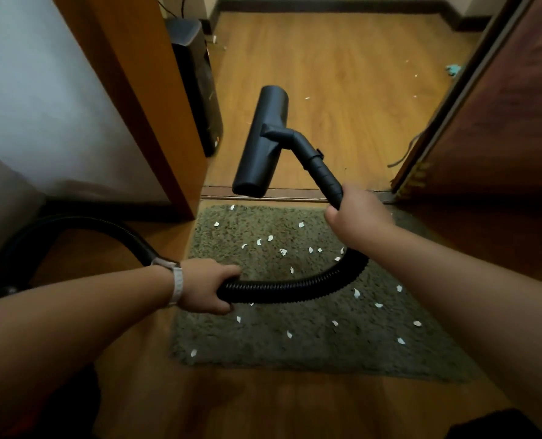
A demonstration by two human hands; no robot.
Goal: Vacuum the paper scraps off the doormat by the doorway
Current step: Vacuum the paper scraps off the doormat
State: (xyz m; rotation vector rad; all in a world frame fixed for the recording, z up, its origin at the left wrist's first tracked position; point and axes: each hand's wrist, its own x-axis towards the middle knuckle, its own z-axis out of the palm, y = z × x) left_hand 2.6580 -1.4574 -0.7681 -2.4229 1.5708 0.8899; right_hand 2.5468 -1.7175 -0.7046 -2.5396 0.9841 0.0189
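A shaggy grey-green doormat (295, 350) lies on the wood floor just before the doorway threshold. Several small white paper scraps (283, 251) are scattered over it. My right hand (356, 218) grips the black vacuum wand (322, 172), and the wide black floor nozzle (261, 141) hangs raised in the air above the threshold, turned lengthwise. My left hand (211, 288) is closed around the black ribbed hose (295, 288), which curves over the mat's middle and runs back to the left.
An orange wooden door frame (155, 106) stands at left with a dark speaker-like box (196, 80) behind it. A brown door (497, 115) is on the right. A few scraps and a bluish bit (453, 70) lie on the floor beyond the threshold (288, 194).
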